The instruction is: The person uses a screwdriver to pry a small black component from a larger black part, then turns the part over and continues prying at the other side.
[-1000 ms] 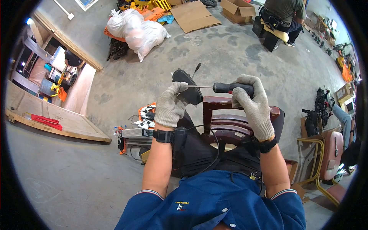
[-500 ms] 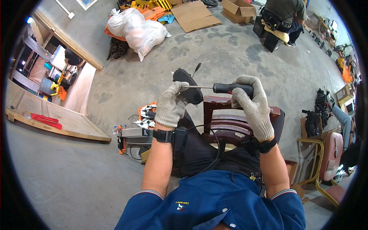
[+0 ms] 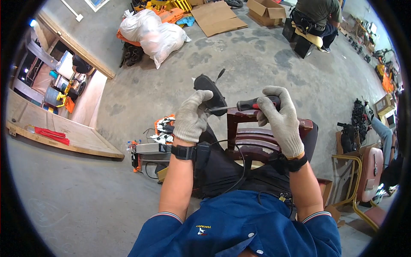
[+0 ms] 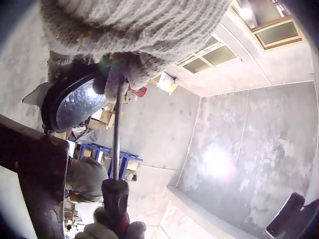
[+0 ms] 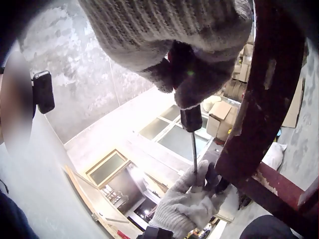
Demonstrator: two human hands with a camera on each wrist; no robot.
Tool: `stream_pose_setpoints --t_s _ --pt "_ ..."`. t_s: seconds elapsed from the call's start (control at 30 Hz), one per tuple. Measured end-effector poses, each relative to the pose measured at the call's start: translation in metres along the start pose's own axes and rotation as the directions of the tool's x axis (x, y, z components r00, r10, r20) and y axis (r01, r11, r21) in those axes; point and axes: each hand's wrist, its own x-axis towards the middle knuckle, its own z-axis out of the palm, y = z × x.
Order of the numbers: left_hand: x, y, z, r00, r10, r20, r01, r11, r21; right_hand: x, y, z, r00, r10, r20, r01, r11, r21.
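My gloved left hand (image 3: pixel 191 118) grips a black oval side mirror (image 3: pixel 208 85) whose thin stem sticks up past its far edge. Its shiny glass face (image 4: pixel 79 102) shows in the left wrist view. In my gloved right hand (image 3: pixel 282 122) is a screwdriver (image 3: pixel 251 104) with a black and red handle, thumb and fingers curled round it. The steel shaft (image 4: pixel 117 134) runs level toward the left hand, its tip hidden among that glove's fingers beside the mirror.
Below the hands stands a dark red wooden chair back (image 3: pixel 257 138). White bags (image 3: pixel 156 38) and flattened cardboard (image 3: pixel 217 19) lie on the far floor. Another person (image 3: pixel 317 17) sits at the back right. A pink chair (image 3: pixel 370 173) stands right, a wooden door (image 3: pixel 64 137) left.
The screwdriver has dipped, its shaft end moving lower along the mirror into the left glove. The left fingers have shifted onto the mirror's back, and the right hand has turned slightly.
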Motion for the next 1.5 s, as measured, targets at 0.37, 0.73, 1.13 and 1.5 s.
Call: stream_pose_setpoints --t_s 0.37,0.73,1.13,1.5 --pt "0.001 -0.003 -0.005 1.000 -0.008 0.003 0.008 0.984 -0.179 0.000 0.001 -0.005 0.999 -0.008 -0.042 0.013 0.995 0.097" --pt "0.002 -0.007 -0.010 0.998 0.016 0.053 -0.005 0.980 -0.200 0.001 0.002 -0.001 0.999 -0.042 -0.001 0.042 0.992 0.117" --pt "0.004 -0.008 -0.016 0.996 0.012 0.086 0.001 0.990 -0.141 0.000 -0.002 0.003 1.000 -0.017 -0.025 0.019 0.996 0.086" --pt "0.003 -0.008 -0.011 0.999 0.040 0.030 -0.038 0.998 -0.054 0.000 -0.002 0.000 0.998 -0.059 -0.002 0.059 0.996 0.073"
